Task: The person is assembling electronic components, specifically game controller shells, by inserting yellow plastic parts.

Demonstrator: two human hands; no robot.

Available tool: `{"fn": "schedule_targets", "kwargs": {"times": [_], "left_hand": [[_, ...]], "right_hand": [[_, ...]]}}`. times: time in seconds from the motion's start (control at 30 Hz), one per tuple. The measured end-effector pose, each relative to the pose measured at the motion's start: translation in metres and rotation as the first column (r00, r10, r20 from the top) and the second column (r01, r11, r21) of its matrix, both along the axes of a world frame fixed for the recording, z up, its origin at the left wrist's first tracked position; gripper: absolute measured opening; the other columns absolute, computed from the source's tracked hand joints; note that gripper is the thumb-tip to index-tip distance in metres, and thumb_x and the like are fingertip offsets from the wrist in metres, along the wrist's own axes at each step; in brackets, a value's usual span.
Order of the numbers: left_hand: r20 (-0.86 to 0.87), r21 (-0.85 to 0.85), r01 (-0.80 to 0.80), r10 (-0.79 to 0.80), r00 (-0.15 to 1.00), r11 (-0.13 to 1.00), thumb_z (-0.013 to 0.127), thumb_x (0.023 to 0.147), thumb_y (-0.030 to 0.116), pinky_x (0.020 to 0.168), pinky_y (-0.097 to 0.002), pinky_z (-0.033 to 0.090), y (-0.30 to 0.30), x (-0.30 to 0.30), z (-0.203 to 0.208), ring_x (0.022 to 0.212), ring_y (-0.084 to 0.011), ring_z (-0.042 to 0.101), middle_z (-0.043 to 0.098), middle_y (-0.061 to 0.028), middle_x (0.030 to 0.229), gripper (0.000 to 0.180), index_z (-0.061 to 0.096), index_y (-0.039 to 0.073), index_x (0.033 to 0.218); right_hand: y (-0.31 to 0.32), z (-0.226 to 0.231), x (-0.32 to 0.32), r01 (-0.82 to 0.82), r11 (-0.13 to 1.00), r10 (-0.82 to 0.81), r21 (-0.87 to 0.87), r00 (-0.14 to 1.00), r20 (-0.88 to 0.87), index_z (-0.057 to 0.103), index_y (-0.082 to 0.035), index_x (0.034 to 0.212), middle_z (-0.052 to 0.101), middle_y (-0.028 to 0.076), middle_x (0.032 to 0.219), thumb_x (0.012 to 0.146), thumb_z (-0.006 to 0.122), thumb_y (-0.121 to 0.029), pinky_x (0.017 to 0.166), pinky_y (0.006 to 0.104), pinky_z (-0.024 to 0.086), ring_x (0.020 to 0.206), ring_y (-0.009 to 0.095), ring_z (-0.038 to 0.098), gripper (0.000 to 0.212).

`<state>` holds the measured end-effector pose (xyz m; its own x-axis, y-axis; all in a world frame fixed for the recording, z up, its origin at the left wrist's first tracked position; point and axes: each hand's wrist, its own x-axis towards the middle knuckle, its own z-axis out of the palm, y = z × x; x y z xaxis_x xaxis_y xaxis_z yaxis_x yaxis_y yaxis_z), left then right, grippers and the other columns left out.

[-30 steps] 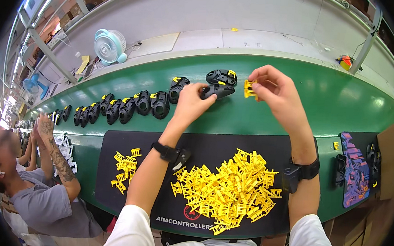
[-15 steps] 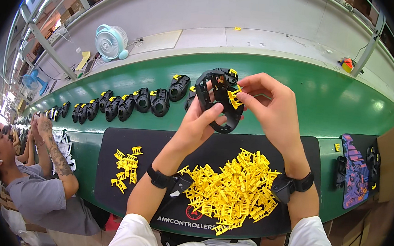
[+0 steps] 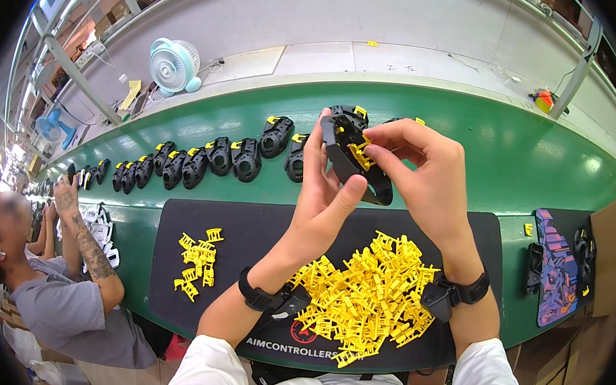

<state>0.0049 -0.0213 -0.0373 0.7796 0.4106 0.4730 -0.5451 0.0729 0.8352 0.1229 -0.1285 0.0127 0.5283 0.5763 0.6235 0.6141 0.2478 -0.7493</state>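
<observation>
My left hand (image 3: 321, 208) is closed around a black plastic housing (image 3: 338, 159), raised above the far edge of the mat and tilted with its hollow side toward the right. My right hand (image 3: 428, 177) pinches a small yellow plastic clip (image 3: 359, 154) between thumb and fingers, inside the housing's opening. Whether the clip is seated there I cannot tell. Beneath my forearms lies a big heap of loose yellow clips (image 3: 369, 295) on a black mat (image 3: 175, 225). Further left on the mat is a smaller cluster of clips (image 3: 200, 260).
Black housings (image 3: 245, 160) with yellow clips stand in a line along the green bench (image 3: 463, 147). A light blue fan (image 3: 173, 66) is on the ledge behind. At right are a patterned panel (image 3: 555, 270) and a cardboard box (image 3: 611, 252). A co-worker (image 3: 75, 304) sits at left.
The housing in my left hand has turned edge-on, its hollow facing more to the right. My right hand has brought the yellow clip slightly left, further into the housing.
</observation>
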Motion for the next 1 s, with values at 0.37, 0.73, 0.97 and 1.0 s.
{"fn": "schedule_targets", "kwargs": {"times": [0.37,0.73,0.97,1.0], "left_hand": [[0.056,-0.032,0.051,-0.049,0.997,0.998,0.054,0.105,0.028,0.108,-0.0425,0.045,-0.001,0.0,-0.003,0.137,-0.0259,0.045,0.038,-0.0113,0.149,0.076,0.003,0.017,0.16],[-0.103,-0.062,0.01,-0.017,0.995,0.998,0.038,0.108,0.044,0.095,-0.0356,0.048,-0.001,-0.013,0.012,0.123,-0.0187,0.055,0.051,-0.0095,0.138,0.061,0.018,0.013,0.157],[-0.103,-0.226,0.14,-0.166,0.981,0.964,0.027,0.109,0.049,0.088,-0.0321,0.05,0.005,-0.014,0.013,0.114,-0.0166,0.061,0.059,-0.0098,0.131,0.058,0.035,0.009,0.15],[-0.113,-0.238,0.15,-0.181,0.977,0.96,0.026,0.109,0.049,0.09,-0.0325,0.05,0.004,-0.013,0.012,0.114,-0.0173,0.061,0.059,-0.0103,0.131,0.058,0.037,0.009,0.149]], "right_hand": [[0.006,-0.005,-0.008,0.163,0.982,-0.184,0.097,0.945,0.27,0.074,-0.003,0.095,0.07,0.008,0.086,0.08,0.076,0.0,0.061,0.029,0.054,0.069,0.02,0.067,0.015],[0.006,-0.013,0.015,-0.217,0.975,0.211,-0.044,0.972,-0.105,0.07,-0.005,0.097,0.058,-0.002,0.086,0.086,0.074,-0.008,0.063,0.0237,0.043,0.071,0.008,0.051,0.012],[0.006,-0.017,0.015,-0.56,0.826,0.449,-0.056,0.716,-0.535,0.062,-0.01,0.102,0.049,-0.008,0.083,0.092,0.072,-0.012,0.063,0.0185,0.039,0.074,0.001,0.044,0.014],[0.005,-0.016,0.014,-0.599,0.798,0.447,-0.063,0.659,-0.605,0.06,-0.01,0.104,0.055,-0.006,0.089,0.094,0.07,-0.009,0.067,0.0179,0.043,0.08,-0.001,0.05,0.014]]}}
